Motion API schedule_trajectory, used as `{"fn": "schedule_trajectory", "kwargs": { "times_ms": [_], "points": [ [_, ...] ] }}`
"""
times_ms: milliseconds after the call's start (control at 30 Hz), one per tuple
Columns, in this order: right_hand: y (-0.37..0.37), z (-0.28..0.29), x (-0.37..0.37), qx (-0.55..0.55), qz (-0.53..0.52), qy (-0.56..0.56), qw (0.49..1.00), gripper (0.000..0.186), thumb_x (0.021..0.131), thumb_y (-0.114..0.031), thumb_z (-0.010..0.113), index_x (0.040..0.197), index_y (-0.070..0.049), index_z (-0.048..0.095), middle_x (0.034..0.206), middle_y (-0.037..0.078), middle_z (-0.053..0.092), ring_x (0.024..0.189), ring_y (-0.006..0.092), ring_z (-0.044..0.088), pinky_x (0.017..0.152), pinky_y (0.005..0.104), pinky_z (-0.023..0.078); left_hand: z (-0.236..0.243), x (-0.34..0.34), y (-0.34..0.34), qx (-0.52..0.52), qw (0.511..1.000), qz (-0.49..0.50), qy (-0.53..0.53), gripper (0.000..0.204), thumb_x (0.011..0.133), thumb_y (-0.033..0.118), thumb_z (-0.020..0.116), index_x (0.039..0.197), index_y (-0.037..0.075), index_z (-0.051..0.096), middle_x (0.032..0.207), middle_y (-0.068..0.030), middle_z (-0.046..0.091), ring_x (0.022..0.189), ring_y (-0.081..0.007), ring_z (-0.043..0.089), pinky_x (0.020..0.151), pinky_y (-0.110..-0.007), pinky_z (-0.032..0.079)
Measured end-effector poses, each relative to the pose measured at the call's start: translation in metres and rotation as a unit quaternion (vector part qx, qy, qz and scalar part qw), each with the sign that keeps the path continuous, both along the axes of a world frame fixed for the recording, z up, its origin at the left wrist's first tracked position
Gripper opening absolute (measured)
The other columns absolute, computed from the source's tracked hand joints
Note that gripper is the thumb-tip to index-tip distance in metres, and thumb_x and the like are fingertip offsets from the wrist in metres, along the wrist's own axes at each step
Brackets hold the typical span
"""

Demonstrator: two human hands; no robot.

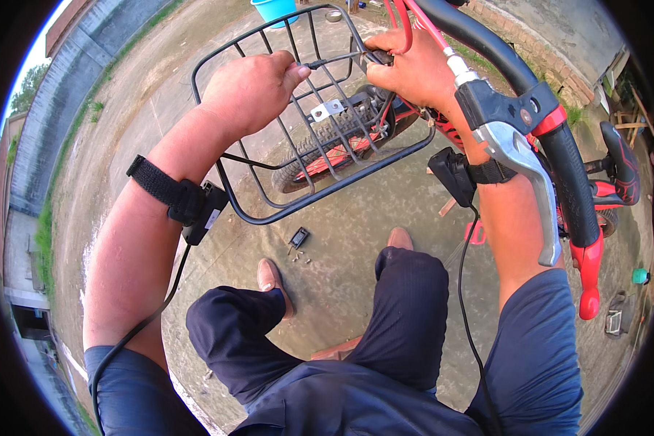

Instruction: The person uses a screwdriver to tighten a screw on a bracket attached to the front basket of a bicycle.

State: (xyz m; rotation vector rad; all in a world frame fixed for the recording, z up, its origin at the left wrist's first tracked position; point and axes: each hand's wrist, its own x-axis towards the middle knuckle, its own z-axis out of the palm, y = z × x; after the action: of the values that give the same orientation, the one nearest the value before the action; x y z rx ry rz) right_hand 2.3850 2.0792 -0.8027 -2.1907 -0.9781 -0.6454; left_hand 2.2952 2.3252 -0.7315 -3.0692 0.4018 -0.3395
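My left hand (251,91) is closed on a thin black cable-like piece along the upper part of a black wire basket (341,187). Just right of it, my right hand (414,73) is curled at the basket's far right side, beside red cables; what its fingers grip is partly hidden. A silver bracket (325,110) shows on the basket, with a knobby bicycle wheel (292,176) with a red rim behind it. The handlebar (568,174), with red fittings and a silver brake lever (534,196), crosses over my right forearm.
On the concrete ground (327,269) below lie a small black device (299,237) and several small metal pieces. A bicycle saddle (618,160) is at the right. A blue tub (276,11) stands at the back, and a concrete wall (36,138) runs along the left.
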Motion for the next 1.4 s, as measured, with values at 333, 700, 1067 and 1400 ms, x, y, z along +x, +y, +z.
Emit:
{"fn": "schedule_trajectory", "kwargs": {
  "times_ms": [333, 700, 1067, 1400],
  "points": [
    [0.007, 0.020, -0.018, -0.048, -0.023, -0.048, 0.997, 0.035, 0.075, -0.018, 0.066, 0.103, 0.003, 0.069, 0.094, 0.020, 0.070, 0.085, 0.0352, 0.067, 0.078, 0.0392, 0.053, 0.011, 0.006, 0.000, -0.225, 0.940, 0.066, 0.248, 0.054, 0.097, 0.051, 0.052, 0.102, -0.002, 0.063, 0.078, -0.0170, 0.066, 0.070, -0.0276, 0.066, 0.073, -0.039, 0.053],
    [0.011, 0.018, -0.020, -0.017, -0.015, -0.037, 0.999, 0.035, 0.074, -0.017, 0.068, 0.102, 0.003, 0.070, 0.093, 0.021, 0.070, 0.085, 0.0349, 0.068, 0.078, 0.0385, 0.054, 0.014, 0.005, 0.002, -0.216, 0.939, 0.064, 0.262, 0.050, 0.094, 0.049, 0.059, 0.095, -0.001, 0.065, 0.070, -0.0084, 0.062, 0.064, -0.0169, 0.065, 0.062, -0.034, 0.052],
    [0.006, 0.015, -0.015, -0.045, -0.048, 0.012, 0.998, 0.034, 0.075, -0.018, 0.066, 0.103, 0.002, 0.070, 0.096, 0.019, 0.070, 0.087, 0.0338, 0.068, 0.079, 0.0381, 0.054, -0.004, 0.003, 0.002, -0.006, 1.000, -0.017, 0.016, 0.054, 0.101, 0.050, 0.043, 0.099, 0.001, 0.064, 0.082, -0.0194, 0.068, 0.081, -0.0381, 0.066, 0.075, -0.048, 0.052],
    [0.003, -0.002, -0.005, 0.025, -0.015, 0.005, 1.000, 0.036, 0.076, -0.020, 0.066, 0.105, 0.001, 0.070, 0.098, 0.019, 0.070, 0.089, 0.0341, 0.068, 0.080, 0.0384, 0.054, 0.010, -0.001, -0.005, -0.199, 0.956, 0.055, 0.210, 0.052, 0.098, 0.050, 0.051, 0.098, 0.000, 0.065, 0.074, -0.0127, 0.064, 0.069, -0.0242, 0.067, 0.068, -0.038, 0.053]
  ]
}}
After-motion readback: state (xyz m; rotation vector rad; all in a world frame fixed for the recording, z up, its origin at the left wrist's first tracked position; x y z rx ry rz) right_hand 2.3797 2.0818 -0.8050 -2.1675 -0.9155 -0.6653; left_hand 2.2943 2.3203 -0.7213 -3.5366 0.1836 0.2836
